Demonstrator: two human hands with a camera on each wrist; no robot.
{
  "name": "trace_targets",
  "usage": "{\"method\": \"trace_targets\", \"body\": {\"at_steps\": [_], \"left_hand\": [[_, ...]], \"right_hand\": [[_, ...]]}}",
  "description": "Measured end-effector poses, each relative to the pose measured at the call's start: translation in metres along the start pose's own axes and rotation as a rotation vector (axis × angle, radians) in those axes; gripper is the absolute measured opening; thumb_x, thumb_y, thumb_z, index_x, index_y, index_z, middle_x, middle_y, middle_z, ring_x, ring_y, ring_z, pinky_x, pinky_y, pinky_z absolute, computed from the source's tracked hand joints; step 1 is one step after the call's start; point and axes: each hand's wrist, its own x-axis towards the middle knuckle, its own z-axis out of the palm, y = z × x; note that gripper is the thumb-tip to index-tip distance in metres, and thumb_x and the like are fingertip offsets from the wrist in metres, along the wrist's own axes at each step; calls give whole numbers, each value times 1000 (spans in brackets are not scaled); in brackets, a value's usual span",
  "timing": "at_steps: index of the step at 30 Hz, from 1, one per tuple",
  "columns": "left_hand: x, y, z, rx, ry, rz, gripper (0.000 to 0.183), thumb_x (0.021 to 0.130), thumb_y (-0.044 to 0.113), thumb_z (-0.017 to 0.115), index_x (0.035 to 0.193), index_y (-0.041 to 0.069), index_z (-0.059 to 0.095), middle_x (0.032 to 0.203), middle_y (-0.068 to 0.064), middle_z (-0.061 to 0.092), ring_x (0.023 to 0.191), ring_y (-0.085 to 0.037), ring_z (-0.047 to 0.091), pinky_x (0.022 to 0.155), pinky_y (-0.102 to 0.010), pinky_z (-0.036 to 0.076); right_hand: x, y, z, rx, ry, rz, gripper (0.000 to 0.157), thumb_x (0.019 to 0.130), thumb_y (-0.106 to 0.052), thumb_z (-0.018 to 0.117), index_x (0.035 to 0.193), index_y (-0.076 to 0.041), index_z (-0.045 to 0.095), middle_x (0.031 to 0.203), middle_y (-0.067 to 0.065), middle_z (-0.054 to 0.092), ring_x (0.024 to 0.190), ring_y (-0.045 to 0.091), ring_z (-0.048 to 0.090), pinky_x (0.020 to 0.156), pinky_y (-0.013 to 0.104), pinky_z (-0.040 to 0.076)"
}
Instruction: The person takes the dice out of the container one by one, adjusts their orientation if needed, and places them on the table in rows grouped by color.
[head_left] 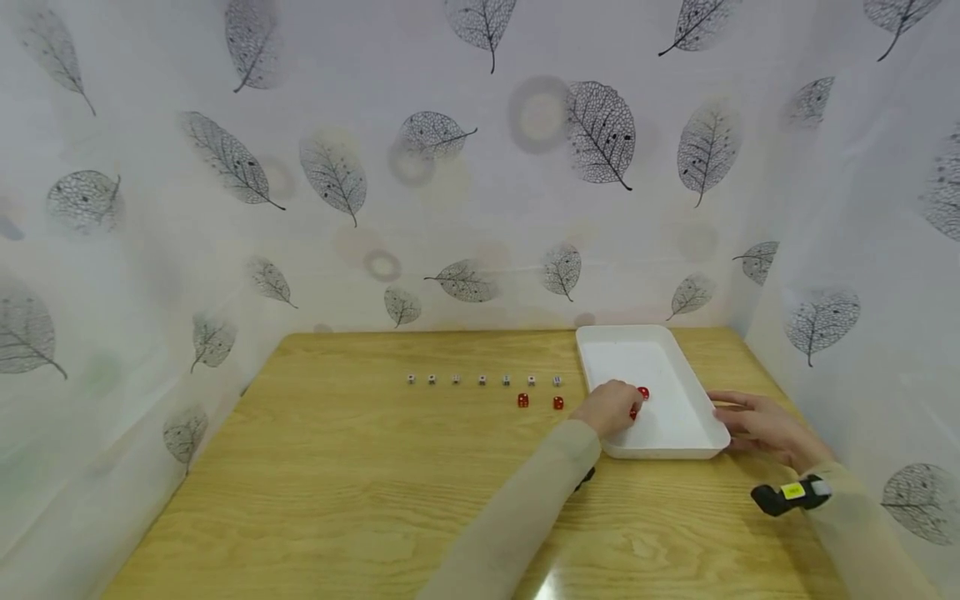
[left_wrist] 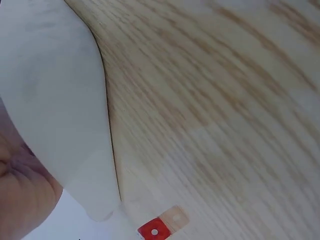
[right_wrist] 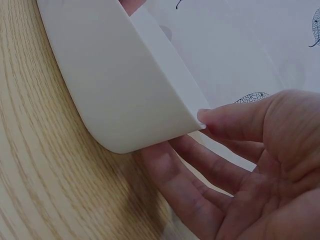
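Note:
A white tray lies on the right part of the table. My left hand reaches over its left wall, fingers curled down inside, and seems to pinch a red die. Just beyond the fingertips another red die sits in the tray. The left wrist view shows the tray's outer wall, with the left hand partly visible; its fingertips are hidden there. My right hand grips the tray's near right corner, thumb on the rim and fingers against the wall's underside.
Several small white dice form a row left of the tray. In front of the row's right end stand two red dice, one farther left and one nearer the tray. A leaf-patterned curtain surrounds the wooden table.

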Motion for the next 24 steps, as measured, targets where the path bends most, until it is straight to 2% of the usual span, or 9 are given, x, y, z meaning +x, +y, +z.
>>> {"method": "trace_targets", "body": {"at_steps": [5, 8, 11, 15, 18, 21, 24], "left_hand": [[0, -4, -1, -25, -17, 28, 10, 94, 18, 67, 84, 19, 65, 76, 11, 58, 69, -3, 50, 60, -15, 41], [-1, -6, -2, -62, -18, 57, 3, 94, 19, 66, 93, 20, 69, 82, 12, 61, 71, -2, 50, 60, -13, 41], [-4, -11, -5, -105, 1, 92, 10, 93, 20, 67, 102, 18, 71, 87, 10, 64, 73, -3, 51, 61, -12, 40], [-13, -19, -12, -175, 36, 109, 21, 93, 21, 67, 113, 17, 72, 104, 9, 71, 79, 1, 54, 65, -9, 42], [-19, -26, -17, -216, 65, 98, 25, 94, 22, 66, 119, 18, 71, 113, 10, 70, 86, 4, 57, 70, -7, 44], [-23, -32, -21, -240, 93, 91, 25, 94, 22, 66, 118, 16, 71, 108, 9, 71, 87, 2, 58, 71, -8, 44], [-26, -38, -24, -254, 103, 86, 24, 94, 21, 66, 116, 14, 71, 100, 7, 70, 84, 0, 57, 70, -9, 44]], "right_hand": [[2, 1, 0, 10, -7, -17, 72, 101, -25, 53, 153, 5, 14, 133, 22, 55, 96, 11, 65, 83, 37, 58], [1, 3, 0, 17, -15, -29, 72, 101, -24, 53, 153, 7, 14, 129, 15, 58, 96, 11, 66, 83, 38, 58], [1, 4, -1, 21, -14, -31, 72, 101, -25, 54, 153, 7, 14, 127, 13, 60, 95, 11, 66, 83, 38, 58], [0, 5, -1, 10, -20, -35, 72, 101, -25, 53, 153, 6, 14, 131, 20, 56, 97, 13, 66, 84, 38, 58], [0, 6, 0, -5, -27, -36, 73, 102, -27, 53, 153, 6, 13, 138, 28, 48, 99, 14, 65, 85, 39, 58], [0, 6, 0, -10, -18, -31, 73, 101, -28, 54, 153, 5, 14, 141, 30, 45, 98, 13, 64, 85, 38, 58], [1, 6, 0, -14, -11, -31, 74, 101, -29, 54, 153, 5, 14, 138, 27, 49, 97, 12, 65, 84, 38, 58]]}}
